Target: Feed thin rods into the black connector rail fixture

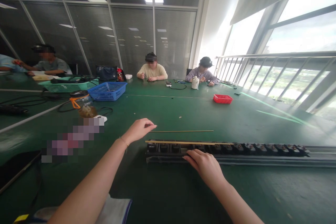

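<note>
A long black strip of sockets (236,148) lies across the green table (168,189) in front of me, running off to the right. A thin brass rod (189,142) rests along its near-left top edge. A second thin rod (183,131) lies on the table just behind it. My left hand (139,129) hovers at the left end of that second rod, fingertips pinched together at its tip. My right hand (203,162) rests palm down on the front edge of the strip, fingers touching it.
A blue basket (107,91) and a green basket (68,84) stand at the left, with cables and a jar (84,106) nearby. A red tray (222,98) sits further back. Three people work at the far side. A railing and windows are on the right.
</note>
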`<move>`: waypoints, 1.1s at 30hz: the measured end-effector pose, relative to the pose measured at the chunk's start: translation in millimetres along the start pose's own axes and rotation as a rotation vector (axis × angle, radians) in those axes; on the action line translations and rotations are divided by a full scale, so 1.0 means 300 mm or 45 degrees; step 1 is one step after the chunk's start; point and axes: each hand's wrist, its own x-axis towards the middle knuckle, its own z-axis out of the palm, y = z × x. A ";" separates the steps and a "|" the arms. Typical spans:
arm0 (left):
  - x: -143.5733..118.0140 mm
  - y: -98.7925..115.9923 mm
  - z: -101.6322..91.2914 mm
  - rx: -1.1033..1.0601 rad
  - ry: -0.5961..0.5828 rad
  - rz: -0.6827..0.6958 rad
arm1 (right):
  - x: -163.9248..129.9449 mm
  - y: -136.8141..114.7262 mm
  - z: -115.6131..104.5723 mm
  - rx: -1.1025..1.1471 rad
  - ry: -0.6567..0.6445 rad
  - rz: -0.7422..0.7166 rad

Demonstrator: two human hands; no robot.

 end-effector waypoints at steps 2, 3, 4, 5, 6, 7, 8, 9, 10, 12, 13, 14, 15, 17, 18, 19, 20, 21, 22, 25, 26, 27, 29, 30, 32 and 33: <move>-0.015 0.066 -0.050 -0.074 -0.237 0.112 | -0.001 0.001 0.000 0.006 -0.006 0.004; -0.023 0.093 -0.067 -0.081 -0.323 0.157 | -0.001 0.001 0.000 0.010 -0.009 0.006; -0.031 0.115 -0.078 -0.080 -0.386 0.184 | 0.000 0.001 -0.001 0.013 -0.011 0.009; -0.037 0.131 -0.084 -0.073 -0.424 0.195 | 0.000 0.001 -0.001 0.015 -0.013 0.011; -0.042 0.142 -0.085 -0.064 -0.446 0.191 | 0.001 0.001 -0.002 0.016 -0.015 0.012; -0.045 0.148 -0.083 -0.060 -0.461 0.179 | 0.001 0.001 -0.002 0.016 -0.015 0.011; -0.045 0.151 -0.080 -0.059 -0.471 0.160 | 0.001 0.001 -0.003 0.015 -0.014 0.007; -0.045 0.152 -0.076 -0.061 -0.481 0.139 | 0.002 0.001 -0.003 0.014 -0.011 0.003; -0.044 0.152 -0.073 -0.062 -0.490 0.117 | 0.002 0.000 -0.003 0.013 -0.006 -0.001; -0.040 0.149 -0.068 -0.065 -0.494 0.079 | 0.002 0.000 -0.003 0.013 0.008 -0.005; -0.039 0.148 -0.067 -0.064 -0.481 0.068 | 0.002 0.000 -0.003 0.014 0.013 -0.007; -0.038 0.147 -0.066 -0.061 -0.458 0.068 | 0.002 0.000 -0.003 0.016 0.016 -0.008; -0.038 0.146 -0.067 -0.056 -0.426 0.081 | 0.002 -0.001 -0.004 0.017 0.015 -0.010; -0.038 0.146 -0.071 -0.050 -0.344 0.129 | 0.002 -0.001 -0.005 0.021 0.004 -0.008; -0.037 0.146 -0.074 -0.052 -0.299 0.152 | 0.001 -0.002 -0.005 0.022 -0.002 -0.005; -0.037 0.146 -0.078 -0.056 -0.250 0.166 | 0.001 -0.002 -0.006 0.024 -0.005 -0.002; -0.035 0.145 -0.082 -0.055 -0.199 0.171 | 0.001 -0.003 -0.006 0.026 -0.009 0.001; -0.033 0.142 -0.086 -0.045 -0.145 0.166 | 0.001 -0.003 -0.006 0.028 -0.011 0.004; -0.029 0.136 -0.087 -0.025 -0.089 0.154 | 0.002 -0.003 -0.007 0.030 -0.013 0.006; -0.013 0.089 -0.076 0.069 0.065 0.117 | 0.002 -0.003 -0.007 0.039 -0.015 0.010; -0.007 0.065 -0.066 0.097 0.094 0.107 | 0.002 -0.003 -0.007 0.039 -0.014 0.014; -0.002 0.038 -0.052 0.124 0.109 0.098 | 0.002 -0.002 -0.007 0.037 -0.015 0.016; 0.007 -0.017 -0.017 0.179 0.095 0.081 | 0.002 -0.002 -0.007 0.034 -0.021 0.018; 0.009 -0.041 0.002 0.205 0.077 0.070 | 0.002 -0.001 -0.006 0.034 -0.024 0.018; 0.011 -0.081 0.039 0.243 0.036 0.047 | 0.001 0.000 -0.004 0.039 -0.024 0.013; 0.010 -0.094 0.055 0.257 0.019 0.036 | 0.001 0.000 -0.003 0.042 -0.019 0.013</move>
